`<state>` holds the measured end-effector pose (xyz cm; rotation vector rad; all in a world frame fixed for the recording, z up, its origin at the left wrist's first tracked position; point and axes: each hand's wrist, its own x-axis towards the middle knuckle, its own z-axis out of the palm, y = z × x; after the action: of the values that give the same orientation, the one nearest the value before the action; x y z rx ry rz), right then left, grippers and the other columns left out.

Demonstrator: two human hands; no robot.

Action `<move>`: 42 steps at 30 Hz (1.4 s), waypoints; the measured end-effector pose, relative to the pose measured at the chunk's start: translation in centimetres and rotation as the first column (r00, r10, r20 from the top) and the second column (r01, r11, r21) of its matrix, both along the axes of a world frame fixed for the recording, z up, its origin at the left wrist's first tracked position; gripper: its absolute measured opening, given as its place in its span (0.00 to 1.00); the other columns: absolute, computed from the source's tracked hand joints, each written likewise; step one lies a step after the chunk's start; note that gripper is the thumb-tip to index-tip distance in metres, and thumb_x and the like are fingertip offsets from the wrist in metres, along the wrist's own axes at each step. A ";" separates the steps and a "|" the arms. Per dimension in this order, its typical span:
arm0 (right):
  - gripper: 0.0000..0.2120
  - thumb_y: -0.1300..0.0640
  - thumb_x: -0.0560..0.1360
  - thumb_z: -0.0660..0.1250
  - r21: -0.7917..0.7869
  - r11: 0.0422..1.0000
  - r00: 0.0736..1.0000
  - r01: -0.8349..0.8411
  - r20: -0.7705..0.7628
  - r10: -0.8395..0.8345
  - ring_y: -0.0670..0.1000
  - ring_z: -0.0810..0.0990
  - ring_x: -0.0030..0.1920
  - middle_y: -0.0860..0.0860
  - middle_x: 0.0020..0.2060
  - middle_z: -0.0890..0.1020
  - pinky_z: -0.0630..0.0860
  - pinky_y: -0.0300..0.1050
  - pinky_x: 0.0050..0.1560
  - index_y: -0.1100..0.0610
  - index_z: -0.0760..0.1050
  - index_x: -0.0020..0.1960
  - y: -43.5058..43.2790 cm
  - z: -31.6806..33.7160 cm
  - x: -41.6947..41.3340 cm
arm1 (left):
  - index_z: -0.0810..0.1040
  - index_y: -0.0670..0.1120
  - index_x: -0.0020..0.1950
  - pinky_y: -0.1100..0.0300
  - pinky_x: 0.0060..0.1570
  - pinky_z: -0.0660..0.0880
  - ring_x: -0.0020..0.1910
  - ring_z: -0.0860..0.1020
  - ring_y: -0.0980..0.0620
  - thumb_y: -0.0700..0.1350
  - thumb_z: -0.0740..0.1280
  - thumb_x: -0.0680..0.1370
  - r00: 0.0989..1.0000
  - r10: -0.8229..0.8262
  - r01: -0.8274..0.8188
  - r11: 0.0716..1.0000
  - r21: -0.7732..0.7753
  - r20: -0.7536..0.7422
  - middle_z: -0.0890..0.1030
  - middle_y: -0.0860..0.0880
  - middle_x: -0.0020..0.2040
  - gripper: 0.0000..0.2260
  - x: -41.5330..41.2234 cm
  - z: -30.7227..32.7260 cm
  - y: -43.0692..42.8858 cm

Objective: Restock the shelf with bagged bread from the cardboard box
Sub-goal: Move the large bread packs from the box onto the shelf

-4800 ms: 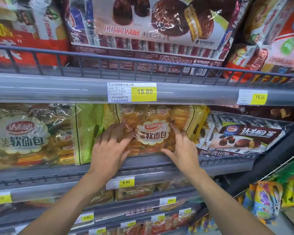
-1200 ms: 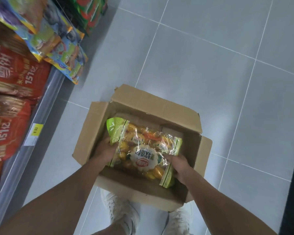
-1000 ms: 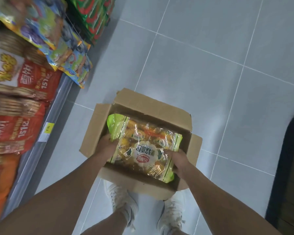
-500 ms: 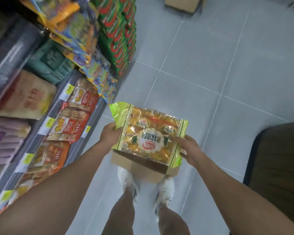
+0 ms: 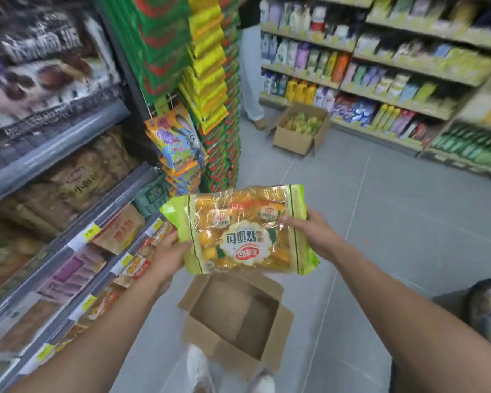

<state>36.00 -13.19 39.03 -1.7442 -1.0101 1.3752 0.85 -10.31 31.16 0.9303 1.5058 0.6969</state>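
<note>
Rising since half a second ago, the view now takes in the shelf (image 5: pixel 68 177) along the left and a far aisle. Below, the cardboard box (image 5: pixel 236 316) sits on the tiled floor (image 5: pixel 380 222), flaps open, its inside bare. The bread bag (image 5: pixel 240 231) is higher than before, clear above the box, long axis left to right, label upside down. Left hand (image 5: pixel 167 256) clasps its left end, right hand (image 5: pixel 313 231) its right; open floor lies rightward.

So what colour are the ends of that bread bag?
Bright lime green on both ends of the bread bag, clear in the middle; the head view shows it.
</note>
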 end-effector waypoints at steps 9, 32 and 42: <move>0.16 0.57 0.74 0.77 0.291 0.836 0.805 -0.466 0.531 0.264 0.30 0.79 0.45 0.41 0.50 0.81 0.75 0.28 0.56 0.54 0.78 0.60 4.5 20.1 -0.9 | 0.72 0.41 0.69 0.54 0.45 0.78 0.55 0.79 0.45 0.39 0.75 0.76 0.991 0.120 -0.109 0.981 0.161 -0.063 0.79 0.44 0.62 0.23 -1.7 10.4 -0.4; 0.34 0.42 0.72 0.76 0.010 0.389 0.023 -0.921 0.999 0.027 0.53 0.74 0.69 0.50 0.69 0.77 0.70 0.49 0.67 0.52 0.71 0.73 5.2 35.2 -8.7 | 0.74 0.57 0.55 0.64 0.49 0.80 0.45 0.83 0.66 0.41 0.72 0.78 0.946 -0.219 0.066 0.852 0.520 0.240 0.85 0.66 0.45 0.14 9.5 19.9 -3.0; 0.42 0.36 0.72 0.73 0.340 0.371 0.271 -0.864 0.935 -0.227 0.54 0.55 0.80 0.49 0.82 0.55 0.56 0.63 0.78 0.41 0.59 0.80 3.7 30.5 -4.6 | 0.75 0.48 0.67 0.53 0.34 0.83 0.45 0.86 0.50 0.42 0.69 0.79 0.786 -0.046 -0.240 0.896 0.374 0.616 0.85 0.48 0.58 0.17 7.0 19.4 -4.3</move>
<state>31.38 -9.46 69.57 -1.2170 -2.4193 -0.4016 7.84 -14.63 50.57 0.8322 0.8207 1.3150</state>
